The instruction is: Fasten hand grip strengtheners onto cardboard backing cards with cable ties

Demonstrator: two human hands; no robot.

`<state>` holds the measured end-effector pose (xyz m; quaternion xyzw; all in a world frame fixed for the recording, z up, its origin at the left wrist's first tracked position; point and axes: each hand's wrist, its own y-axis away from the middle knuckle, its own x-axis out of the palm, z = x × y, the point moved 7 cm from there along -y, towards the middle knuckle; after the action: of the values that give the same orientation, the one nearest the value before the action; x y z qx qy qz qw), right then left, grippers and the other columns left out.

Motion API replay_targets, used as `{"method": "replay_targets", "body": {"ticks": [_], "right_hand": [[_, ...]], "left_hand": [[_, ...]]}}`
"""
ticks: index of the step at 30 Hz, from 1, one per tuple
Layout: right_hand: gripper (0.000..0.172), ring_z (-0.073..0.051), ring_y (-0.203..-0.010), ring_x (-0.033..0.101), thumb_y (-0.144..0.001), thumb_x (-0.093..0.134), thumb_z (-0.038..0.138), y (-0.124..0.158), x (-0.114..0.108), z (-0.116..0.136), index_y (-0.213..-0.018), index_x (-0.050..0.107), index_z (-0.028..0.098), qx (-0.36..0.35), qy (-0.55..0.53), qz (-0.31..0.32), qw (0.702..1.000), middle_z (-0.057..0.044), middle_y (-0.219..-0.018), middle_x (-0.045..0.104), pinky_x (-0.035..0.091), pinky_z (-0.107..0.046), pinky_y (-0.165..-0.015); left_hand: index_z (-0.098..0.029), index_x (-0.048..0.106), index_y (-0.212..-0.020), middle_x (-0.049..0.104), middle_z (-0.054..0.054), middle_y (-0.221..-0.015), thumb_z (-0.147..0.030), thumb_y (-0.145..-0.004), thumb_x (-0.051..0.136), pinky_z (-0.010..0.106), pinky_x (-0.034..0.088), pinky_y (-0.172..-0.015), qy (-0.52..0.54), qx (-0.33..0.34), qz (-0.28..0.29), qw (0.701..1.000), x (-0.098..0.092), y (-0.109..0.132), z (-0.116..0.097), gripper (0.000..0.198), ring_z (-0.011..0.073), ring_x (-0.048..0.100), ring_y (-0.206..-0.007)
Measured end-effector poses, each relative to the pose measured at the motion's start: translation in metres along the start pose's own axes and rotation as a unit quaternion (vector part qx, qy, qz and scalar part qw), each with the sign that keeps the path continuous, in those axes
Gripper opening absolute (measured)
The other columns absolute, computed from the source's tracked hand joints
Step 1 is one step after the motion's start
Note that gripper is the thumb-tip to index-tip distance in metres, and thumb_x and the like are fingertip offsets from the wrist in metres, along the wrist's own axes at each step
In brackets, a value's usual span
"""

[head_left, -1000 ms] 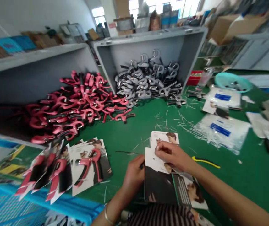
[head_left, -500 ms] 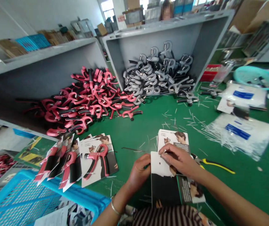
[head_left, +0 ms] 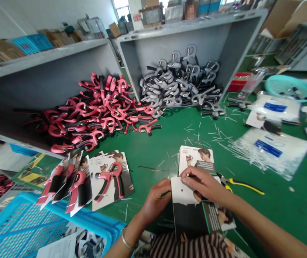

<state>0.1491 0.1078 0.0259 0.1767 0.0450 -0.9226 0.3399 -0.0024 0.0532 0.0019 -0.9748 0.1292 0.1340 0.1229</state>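
Observation:
A printed backing card (head_left: 189,216) with a small hole stands tilted in front of me. My left hand (head_left: 157,197) grips its left edge between thumb and fingers. At its top edge, the fingers of my right hand (head_left: 200,181) are pinched together on the card. Behind it lies a stack of similar cards (head_left: 195,152), partly covered by my right hand. Yellow-and-black pliers (head_left: 246,185) lie just right of that hand. Over to the left, a card (head_left: 128,179) carries a red-and-black hand grip (head_left: 112,179), beside several more carded grips (head_left: 80,188).
Grey bins hold red hand grips (head_left: 110,104) and grey hand grips (head_left: 175,82). White plastic ties (head_left: 246,148) spill from a bag at right, below a turquoise basin (head_left: 290,87). A blue crate (head_left: 16,225) stands at lower left. Another person (head_left: 190,10) is behind the bins.
The view has shifted slightly. The held card has dropped a little toward me, and both hands have stayed on it.

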Motion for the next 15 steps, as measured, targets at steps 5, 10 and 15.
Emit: {"method": "replay_targets", "body": {"ticks": [5, 10, 15], "right_hand": [[0.026, -0.016, -0.085, 0.058, -0.098, 0.049, 0.044, 0.000, 0.002, -0.003, -0.098, 0.061, 0.021, 0.014, -0.009, 0.005, 1.000, -0.002, -0.091, 0.064, 0.044, -0.028, -0.075], [0.026, -0.016, -0.082, 0.058, -0.097, 0.050, 0.044, 0.000, 0.005, -0.002, -0.096, 0.061, 0.021, 0.012, -0.019, 0.009, 1.000, -0.002, -0.089, 0.064, 0.044, -0.027, -0.074], [0.024, -0.016, -0.083, 0.058, -0.097, 0.050, 0.042, 0.002, 0.006, -0.002, -0.097, 0.061, 0.020, 0.011, -0.017, 0.014, 1.000, -0.001, -0.089, 0.064, 0.043, -0.026, -0.075]], "left_hand": [[-0.021, 0.074, -0.104, 0.069, 0.009, -0.098, -0.017, -0.092, 0.055, 0.030, 0.049, -0.085, 0.009, -0.010, -0.006, 1.000, 0.001, 0.008, 0.003, 0.023, 0.0181, 0.062, -0.090], [-0.023, 0.073, -0.108, 0.070, 0.009, -0.104, -0.013, -0.090, 0.055, 0.031, 0.050, -0.087, 0.018, -0.011, -0.005, 1.000, 0.009, 0.006, 0.005, 0.028, 0.0194, 0.063, -0.095], [-0.019, 0.076, -0.097, 0.069, 0.007, -0.091, -0.018, -0.089, 0.059, 0.031, 0.050, -0.086, 0.030, -0.049, -0.007, 0.998, 0.007, 0.010, 0.012, 0.019, 0.0187, 0.063, -0.089]]}}
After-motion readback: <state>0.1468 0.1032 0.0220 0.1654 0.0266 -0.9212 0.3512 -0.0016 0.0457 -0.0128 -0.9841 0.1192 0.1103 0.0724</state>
